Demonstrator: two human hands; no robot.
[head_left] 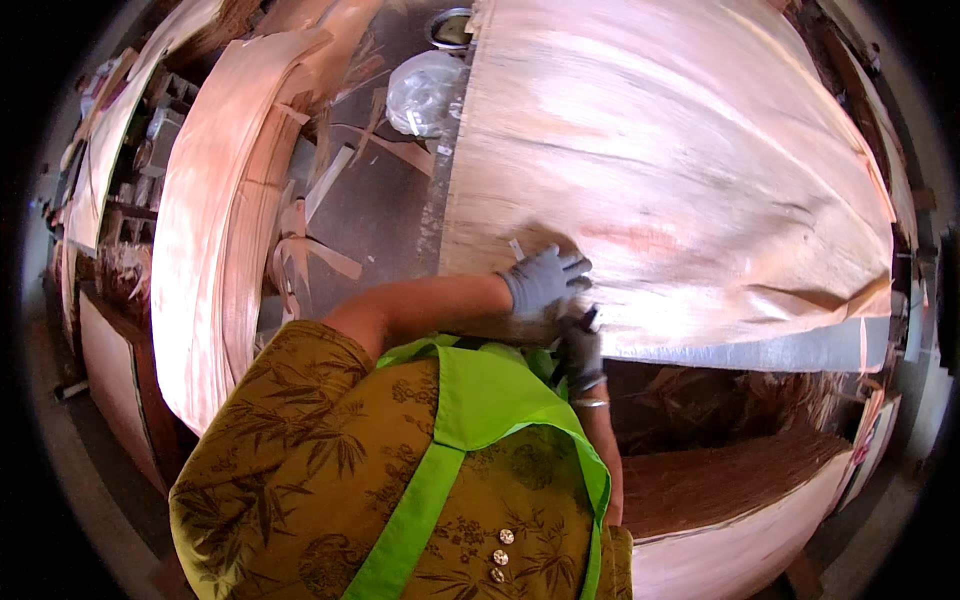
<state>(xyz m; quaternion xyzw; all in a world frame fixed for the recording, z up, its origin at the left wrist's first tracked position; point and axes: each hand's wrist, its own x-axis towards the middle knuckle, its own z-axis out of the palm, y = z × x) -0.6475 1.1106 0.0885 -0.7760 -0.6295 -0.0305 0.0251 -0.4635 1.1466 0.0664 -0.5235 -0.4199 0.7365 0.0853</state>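
A large pale wood veneer sheet [650,190] lies in front of me, streaked and wavy, with a lifted fold at its right near corner. My left hand [545,281], in a grey glove, rests on the sheet near its near left part with the fingers stretched out. A small white strip [516,249] shows beside that hand. Close by at the near edge, my right hand [581,352], also gloved, is closed round a small black object [591,318]. Its kind is not clear, as the glove covers most of it.
A tall curved stack of veneer sheets [215,220] stands at the left. Between it and the sheet are veneer scraps [310,255], a clear plastic bag [425,95] and a round bowl [449,29]. Another veneer stack [740,510] is at the near right, below a grey-blue board edge [760,352].
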